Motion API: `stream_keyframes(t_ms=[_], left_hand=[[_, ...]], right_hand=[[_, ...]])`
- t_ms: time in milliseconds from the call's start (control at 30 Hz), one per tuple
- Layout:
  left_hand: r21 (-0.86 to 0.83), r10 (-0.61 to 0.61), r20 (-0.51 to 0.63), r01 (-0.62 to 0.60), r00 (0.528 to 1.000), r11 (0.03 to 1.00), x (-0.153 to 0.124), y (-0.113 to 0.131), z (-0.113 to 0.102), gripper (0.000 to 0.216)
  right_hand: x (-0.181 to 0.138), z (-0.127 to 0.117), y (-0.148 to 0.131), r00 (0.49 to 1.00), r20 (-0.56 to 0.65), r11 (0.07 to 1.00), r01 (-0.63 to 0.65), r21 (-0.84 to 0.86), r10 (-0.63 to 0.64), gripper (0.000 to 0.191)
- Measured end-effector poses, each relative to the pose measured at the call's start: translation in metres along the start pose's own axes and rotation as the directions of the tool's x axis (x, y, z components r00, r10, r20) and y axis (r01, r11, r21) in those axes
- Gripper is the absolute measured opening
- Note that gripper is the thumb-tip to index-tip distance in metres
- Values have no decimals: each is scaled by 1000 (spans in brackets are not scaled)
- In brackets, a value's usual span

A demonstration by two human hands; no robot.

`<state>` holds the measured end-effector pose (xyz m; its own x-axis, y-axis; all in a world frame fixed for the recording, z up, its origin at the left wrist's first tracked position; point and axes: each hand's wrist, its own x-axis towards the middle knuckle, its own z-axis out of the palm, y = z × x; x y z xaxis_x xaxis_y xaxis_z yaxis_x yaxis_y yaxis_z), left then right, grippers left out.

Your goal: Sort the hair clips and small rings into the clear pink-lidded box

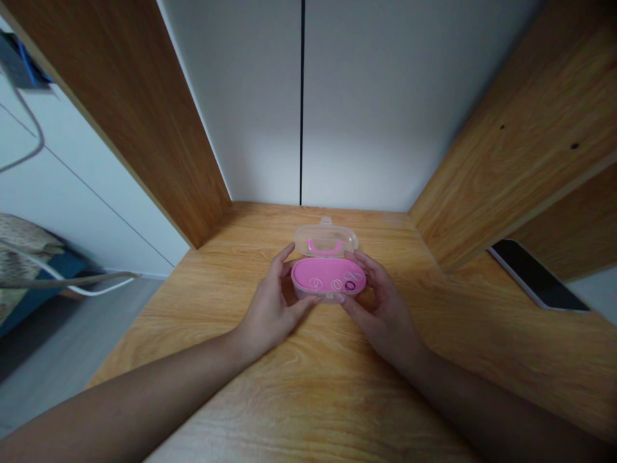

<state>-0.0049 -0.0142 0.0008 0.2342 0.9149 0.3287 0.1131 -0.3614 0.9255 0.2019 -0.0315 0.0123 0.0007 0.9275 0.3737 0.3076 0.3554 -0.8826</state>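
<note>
Box (328, 278), small and oval with a pink base, sat on the wooden worktop (299, 392) at centre, toward 12 o'clock from the wearer. Its clear lid (326, 239) stood hinged open at the box's 12 o'clock edge; a pink strip showed through the lid.

Inside the base lay several small pale rings (336, 283), and one dark ring (350, 285) toward the 3 o'clock end.

Left hand (270, 310) was at the box's 9 o'clock end. Its fingers (285, 256) were closed around that end, one reaching up to about 10 o'clock and another tip touching the front rim near 7 o'clock.

Right hand (382, 307) was at the 3 o'clock end, its fingers (359, 259) closed on the box likewise: one along the rim near 2 o'clock, one tip at the front rim near 5 o'clock. The box thus lay between the two hands, gripped at both ends and resting on the worktop. Both forearms lay low over the worktop.

A dark phone (537, 275) lay screen up, well apart from the box at 3 o'clock, beyond a wooden side panel. A pale cable (72, 283) ran off the worktop at 9 o'clock. A white wall (366, 103) stood behind at 12 o'clock.
</note>
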Motion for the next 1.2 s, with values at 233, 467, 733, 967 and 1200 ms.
stream_keyframes(t_ms=[233, 467, 733, 967, 1200], left_hand=[[167, 67, -21, -62, 998, 984, 3, -3, -4, 85], [216, 89, -21, -82, 996, 973, 3, -5, -4, 77], [196, 96, -14, -91, 995, 976, 5, -3, -4, 76], [233, 114, -14, -107, 993, 967, 4, -3, -4, 76], [211, 111, -1, -109, 994, 971, 5, 3, -2, 75]], right_hand=[[0, 0, 5, 1000, -8, 999, -15, 44, 15, 64], [1, 0, 5, 999, -31, 996, -24, 88, 27, 62], [3, 1, 4, 998, -53, 990, -20, 136, 27, 56], [3, 0, 3, 997, -77, 987, -12, 162, 24, 53], [2, -2, 7, 992, -122, 982, 62, 180, -41, 50]])
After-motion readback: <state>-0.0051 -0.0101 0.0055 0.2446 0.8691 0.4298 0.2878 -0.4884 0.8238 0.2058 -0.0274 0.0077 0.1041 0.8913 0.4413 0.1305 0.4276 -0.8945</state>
